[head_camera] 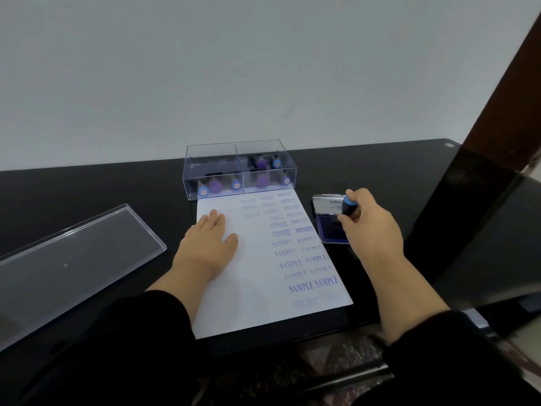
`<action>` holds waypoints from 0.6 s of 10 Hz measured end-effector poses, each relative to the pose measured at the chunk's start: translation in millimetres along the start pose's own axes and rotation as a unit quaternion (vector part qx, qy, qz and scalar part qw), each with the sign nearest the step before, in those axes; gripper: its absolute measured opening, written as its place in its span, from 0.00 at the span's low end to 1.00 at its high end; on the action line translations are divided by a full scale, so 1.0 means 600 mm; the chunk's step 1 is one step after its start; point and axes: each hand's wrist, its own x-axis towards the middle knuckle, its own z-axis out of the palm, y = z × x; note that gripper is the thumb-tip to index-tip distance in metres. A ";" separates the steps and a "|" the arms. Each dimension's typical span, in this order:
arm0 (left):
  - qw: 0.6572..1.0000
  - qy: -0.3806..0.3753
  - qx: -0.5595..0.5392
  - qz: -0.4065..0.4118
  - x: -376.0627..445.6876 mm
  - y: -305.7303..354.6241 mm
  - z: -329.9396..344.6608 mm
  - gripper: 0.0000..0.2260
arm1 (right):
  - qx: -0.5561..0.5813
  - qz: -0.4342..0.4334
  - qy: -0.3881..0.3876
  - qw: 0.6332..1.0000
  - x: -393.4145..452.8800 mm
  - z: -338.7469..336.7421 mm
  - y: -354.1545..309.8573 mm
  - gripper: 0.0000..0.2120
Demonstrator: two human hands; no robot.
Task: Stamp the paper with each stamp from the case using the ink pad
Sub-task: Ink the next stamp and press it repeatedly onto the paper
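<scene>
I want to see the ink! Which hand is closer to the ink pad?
Right. The right hand holds a stamp over the ink pad; the left hand rests flat on the paper.

Black table (366, 171): paper (234, 288), case (238, 171), lid (79, 250) (clear), ink pad (329, 222).

1. The place looks like an office desk or a plain room at home; which one cannot be told.
2. A black desk (366, 171) stands against a bare pale wall (234, 68).
3. Office goods lie on it: a clear stamp case (210, 159), an ink pad (329, 227) and stamped paper (257, 288).
</scene>
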 end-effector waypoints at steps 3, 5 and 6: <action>1.000 -0.005 0.004 0.001 0.001 -0.001 0.000 0.26 | -0.081 0.027 -0.026 0.996 -0.001 0.011 -0.016 0.13; 1.000 -0.011 0.012 0.004 0.001 -0.001 0.000 0.26 | -0.102 0.025 -0.031 0.994 -0.002 0.012 -0.020 0.12; 1.000 -0.011 0.015 0.005 0.002 -0.002 0.000 0.26 | -0.124 0.030 -0.043 0.991 0.002 0.012 -0.025 0.13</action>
